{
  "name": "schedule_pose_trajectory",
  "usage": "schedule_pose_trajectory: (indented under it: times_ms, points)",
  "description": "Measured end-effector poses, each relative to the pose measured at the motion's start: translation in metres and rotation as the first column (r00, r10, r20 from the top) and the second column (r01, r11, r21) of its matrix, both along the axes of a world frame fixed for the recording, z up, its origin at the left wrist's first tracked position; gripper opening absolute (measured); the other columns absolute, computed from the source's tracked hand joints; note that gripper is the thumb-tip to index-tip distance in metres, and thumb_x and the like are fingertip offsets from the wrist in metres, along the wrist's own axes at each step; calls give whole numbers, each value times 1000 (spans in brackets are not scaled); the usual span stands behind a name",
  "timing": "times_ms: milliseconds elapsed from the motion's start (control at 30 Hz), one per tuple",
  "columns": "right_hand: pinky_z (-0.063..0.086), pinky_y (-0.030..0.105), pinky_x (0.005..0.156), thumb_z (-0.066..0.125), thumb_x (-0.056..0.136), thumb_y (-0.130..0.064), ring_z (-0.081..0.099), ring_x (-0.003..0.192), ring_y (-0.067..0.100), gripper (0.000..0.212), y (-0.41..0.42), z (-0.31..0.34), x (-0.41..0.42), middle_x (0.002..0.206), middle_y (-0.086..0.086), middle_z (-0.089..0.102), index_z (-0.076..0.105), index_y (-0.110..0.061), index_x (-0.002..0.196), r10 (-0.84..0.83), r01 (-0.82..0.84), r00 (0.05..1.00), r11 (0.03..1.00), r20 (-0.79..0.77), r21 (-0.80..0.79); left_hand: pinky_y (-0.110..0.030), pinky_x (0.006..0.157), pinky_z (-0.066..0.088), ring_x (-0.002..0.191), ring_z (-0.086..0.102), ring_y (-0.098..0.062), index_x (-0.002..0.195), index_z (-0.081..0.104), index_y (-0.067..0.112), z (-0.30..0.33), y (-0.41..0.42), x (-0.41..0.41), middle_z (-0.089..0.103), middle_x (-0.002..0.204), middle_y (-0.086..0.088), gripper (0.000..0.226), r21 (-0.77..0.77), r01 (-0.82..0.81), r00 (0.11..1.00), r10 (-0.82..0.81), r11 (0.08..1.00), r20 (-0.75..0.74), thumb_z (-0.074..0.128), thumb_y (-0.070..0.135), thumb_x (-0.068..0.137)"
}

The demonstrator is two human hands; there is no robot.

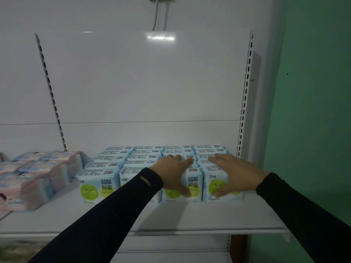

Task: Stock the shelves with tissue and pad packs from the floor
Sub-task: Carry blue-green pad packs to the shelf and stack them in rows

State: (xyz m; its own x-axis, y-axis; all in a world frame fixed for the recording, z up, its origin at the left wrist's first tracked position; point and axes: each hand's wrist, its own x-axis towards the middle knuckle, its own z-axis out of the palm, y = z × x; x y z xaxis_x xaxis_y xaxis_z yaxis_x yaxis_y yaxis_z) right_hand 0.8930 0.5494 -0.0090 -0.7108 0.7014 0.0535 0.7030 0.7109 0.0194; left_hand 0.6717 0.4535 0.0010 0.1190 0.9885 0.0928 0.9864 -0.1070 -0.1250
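Note:
Several light-blue pad packs (pixel 98 185) with green smiley faces stand in tight rows on the right half of the white shelf (pixel 171 219). My left hand (pixel 174 173) lies flat over the top of a front-row pack, fingers stretched back and thumb down its front face. My right hand (pixel 233 173) rests the same way on the rightmost front pack (pixel 212 186), its thumb against the green face. Both hands press on the packs with straight fingers. Both arms wear black sleeves.
Pink and blue tissue packs (pixel 38 173) are stacked at the shelf's left end. The white back panel rises behind, with slotted uprights (pixel 245 103) at either side. A green wall (pixel 313 111) borders the right. Bare shelf lies in front of the packs, and a lower shelf (pixel 171 255) shows beneath.

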Motion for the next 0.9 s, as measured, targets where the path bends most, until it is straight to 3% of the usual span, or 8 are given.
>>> schedule_pose_trajectory:
  times_ms: [167,267,400,667,767,900]
  points:
    - [22,43,117,65,53,-83,7,146,17,127,4,0,0,160,-8,-1,0,-37,151,12,-12,1000,1000,4,-4,-44,110,29,130,36,-27,148,18,31,0,1,-3,38,145,-5,110,29,14,999,-13,999,-40,69,73,60]
    - [19,41,118,69,53,-80,5,147,18,128,4,-1,1,161,-6,-2,-1,-35,151,25,-25,1000,1000,-2,-19,-45,115,20,140,21,-25,152,8,29,3,0,-4,22,155,-2,119,-22,58,997,-59,998,-49,76,63,60]
    - [14,35,118,70,57,-77,5,146,17,125,3,-6,1,161,-5,0,1,-34,152,32,-33,998,999,-51,-7,-39,110,31,137,29,-22,152,6,29,8,0,-7,26,154,2,118,-49,73,994,-77,996,-75,82,48,63]
    - [15,33,118,65,60,-79,8,146,17,122,-5,-5,-1,161,-2,3,1,-31,152,21,-19,999,999,-40,48,-39,102,38,127,38,-24,151,12,28,5,2,-7,37,146,1,112,-1,66,993,-66,998,-98,81,46,64]
    - [15,35,118,66,59,-79,7,147,19,123,-7,-2,-1,161,-1,2,1,-31,152,21,-20,999,999,-31,49,-42,107,35,129,36,-24,150,14,26,7,3,-4,36,146,-1,115,-22,59,997,-60,998,-43,81,54,60]
    - [9,36,118,71,60,-73,-3,147,19,125,-7,7,3,161,-1,-7,-3,-31,152,25,-25,1000,1000,2,14,-40,114,23,141,22,-23,152,7,23,14,4,18,19,157,0,120,8,69,996,-70,998,50,72,70,62]
